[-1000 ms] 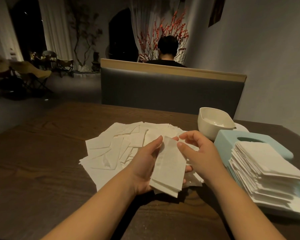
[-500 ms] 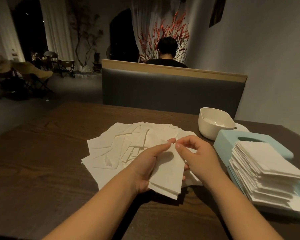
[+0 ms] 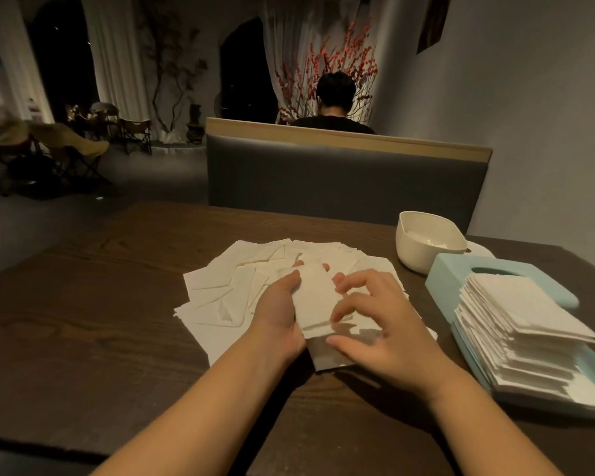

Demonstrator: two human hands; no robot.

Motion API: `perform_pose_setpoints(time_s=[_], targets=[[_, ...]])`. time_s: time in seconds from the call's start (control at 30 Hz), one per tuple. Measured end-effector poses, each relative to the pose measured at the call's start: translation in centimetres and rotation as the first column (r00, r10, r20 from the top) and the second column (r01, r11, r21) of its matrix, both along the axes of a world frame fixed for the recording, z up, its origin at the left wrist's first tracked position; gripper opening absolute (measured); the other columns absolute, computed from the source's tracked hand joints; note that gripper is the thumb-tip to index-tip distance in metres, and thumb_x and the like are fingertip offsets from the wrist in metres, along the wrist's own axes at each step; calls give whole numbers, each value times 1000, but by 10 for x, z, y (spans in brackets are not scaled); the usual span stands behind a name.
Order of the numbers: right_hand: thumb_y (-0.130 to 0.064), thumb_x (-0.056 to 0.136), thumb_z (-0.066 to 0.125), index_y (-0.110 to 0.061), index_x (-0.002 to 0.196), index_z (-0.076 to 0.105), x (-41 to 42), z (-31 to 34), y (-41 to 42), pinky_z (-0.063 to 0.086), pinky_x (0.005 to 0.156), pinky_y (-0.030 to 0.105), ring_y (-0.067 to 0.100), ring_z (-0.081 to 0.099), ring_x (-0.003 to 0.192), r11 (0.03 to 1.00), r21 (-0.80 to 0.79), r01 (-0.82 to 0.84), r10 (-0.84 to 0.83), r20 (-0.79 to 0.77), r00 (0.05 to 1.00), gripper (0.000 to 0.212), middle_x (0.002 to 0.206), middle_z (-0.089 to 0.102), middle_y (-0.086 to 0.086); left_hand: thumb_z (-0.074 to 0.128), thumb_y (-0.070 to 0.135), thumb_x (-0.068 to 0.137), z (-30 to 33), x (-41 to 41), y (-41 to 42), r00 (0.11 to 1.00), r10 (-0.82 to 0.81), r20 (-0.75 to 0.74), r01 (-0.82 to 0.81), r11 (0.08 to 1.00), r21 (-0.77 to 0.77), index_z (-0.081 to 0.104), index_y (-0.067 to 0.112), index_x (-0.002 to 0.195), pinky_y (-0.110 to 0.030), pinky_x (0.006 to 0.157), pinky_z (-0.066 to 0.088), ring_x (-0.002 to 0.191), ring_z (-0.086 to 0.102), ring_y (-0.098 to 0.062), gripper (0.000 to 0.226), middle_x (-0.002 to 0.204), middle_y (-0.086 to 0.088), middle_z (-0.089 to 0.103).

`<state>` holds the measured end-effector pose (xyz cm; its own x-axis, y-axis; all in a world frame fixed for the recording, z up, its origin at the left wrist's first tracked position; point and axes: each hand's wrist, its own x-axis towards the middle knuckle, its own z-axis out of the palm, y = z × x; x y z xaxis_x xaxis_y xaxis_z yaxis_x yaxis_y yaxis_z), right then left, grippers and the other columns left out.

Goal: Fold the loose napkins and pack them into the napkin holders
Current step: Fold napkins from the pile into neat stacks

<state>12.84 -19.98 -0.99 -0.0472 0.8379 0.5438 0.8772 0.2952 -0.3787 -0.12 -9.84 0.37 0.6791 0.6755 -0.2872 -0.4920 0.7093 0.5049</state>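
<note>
A spread of loose white napkins (image 3: 227, 286) covers the middle of the dark wooden table (image 3: 83, 304). My left hand (image 3: 279, 314) grips a small stack of folded napkins (image 3: 318, 297) from its left side, thumb on top and fingertips showing past the far edge. My right hand (image 3: 378, 324) lies over the stack's right and near part with curled fingers touching the top sheet. A light blue napkin holder (image 3: 461, 269) lies at the right, with a tall pile of folded napkins (image 3: 522, 324) on it.
A white bowl-shaped holder (image 3: 423, 242) stands behind the blue one. A grey booth seat back (image 3: 340, 176) runs along the table's far edge, and a person sits beyond it facing away. A wall closes off the right side.
The stack has come down from a raised, tilted hold to lie lower near the table. My right hand slid from the stack's top edge down over its near right part.
</note>
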Motion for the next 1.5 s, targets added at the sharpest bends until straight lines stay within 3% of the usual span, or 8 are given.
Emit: perform_pose_setpoints(time_s=[0.07, 0.23, 0.37, 0.57, 0.83, 1.1, 1.33, 1.5], targets=[[-50, 82, 65, -36, 87, 68, -1, -3, 3, 35, 99, 18, 10, 42, 126, 1000, -23, 7, -6, 67, 998, 16, 121, 51, -19, 38, 27, 108, -1, -1, 2, 999, -14, -29, 13, 1000, -17, 65, 3, 120, -49, 84, 53, 98, 67, -35, 38, 93, -23, 75], [-38, 91, 55, -27, 94, 69, 0, -2, 5, 44, 92, 23, 8, 53, 111, 998, 55, 22, -23, 4, 1000, 17, 108, 61, -16, 38, 26, 108, -5, 1, 3, 999, 11, -51, -11, 1000, 6, 64, 2, 122, -53, 93, 52, 101, 69, -37, 37, 106, -25, 73], [-41, 94, 48, -26, 99, 72, -2, -4, 5, 51, 85, 36, 5, 58, 99, 1000, 1, 17, -17, -21, 1000, 29, 99, 68, -18, 38, 24, 108, -3, 0, -1, 998, -6, -65, 8, 1000, 23, 64, 9, 98, -59, 108, 42, 105, 68, -37, 32, 90, -21, 76], [-32, 86, 62, -27, 100, 71, 0, -3, 6, 52, 87, 34, 4, 59, 98, 1000, -17, -6, 8, 70, 997, 17, 99, 67, -19, 39, 31, 107, -12, 2, 6, 993, -71, -93, 76, 996, 48, 63, 6, 124, -52, 99, 51, 90, 75, -34, 39, 104, -23, 74], [-33, 84, 58, -25, 99, 71, -1, -2, 5, 51, 89, 33, 11, 61, 102, 1000, -8, 9, -7, 265, 964, 22, 104, 67, -14, 40, 30, 106, -13, 6, 9, 992, -77, -96, 77, 997, -3, 60, 2, 130, -49, 79, 56, 97, 73, -35, 42, 113, -27, 71], [-30, 88, 55, -20, 89, 69, -5, -4, 4, 54, 77, 31, 13, 62, 88, 989, 145, 10, -53, 295, 954, 17, 94, 68, -7, 43, 28, 106, -5, 1, 3, 999, -25, -38, 25, 999, -20, 63, 4, 98, -55, 105, 46, 109, 67, -41, 33, 100, -25, 74], [-42, 90, 58, -23, 96, 73, -3, -4, 3, 56, 78, 32, 12, 62, 93, 994, 106, -33, -3, 316, 949, 25, 101, 69, -8, 42, 30, 106, -5, -1, 7, 1000, -2, -17, 2, 1000, 2, 59, 18, 118, -53, 88, 54, 105, 70, -40, 23, 119, -21, 70], [-32, 93, 58, -17, 93, 76, -1, -9, 9, 56, 70, 35, 17, 63, 88, 971, 238, -35, -47, 328, 943, 23, 97, 70, -4, 43, 34, 106, -6, 1, 6, 1000, -18, -4, 18, 1000, 15, 59, 10, 120, -54, 101, 50, 109, 68, -40, 31, 112, -23, 72]])
